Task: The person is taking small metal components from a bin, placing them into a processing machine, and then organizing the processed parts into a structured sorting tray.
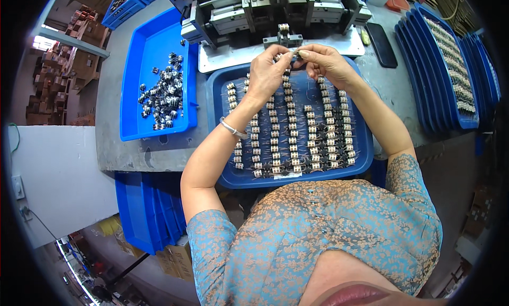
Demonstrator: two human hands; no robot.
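A small coil [295, 54], judged light, stiff and fragile at its pins, is pinched by its body between closed left hand [268, 73] and right hand [326, 62] fingertips above the tray [220, 168].

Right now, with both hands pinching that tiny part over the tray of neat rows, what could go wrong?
1. The small component is held only by fingertips of the left hand and right hand; it might slip and drop into the blue tray.
2. Both forearms cross above the rows of components; a low wrist could knock them out of line.
3. The hands work close to the grey machine, so a finger could bump its fixture.
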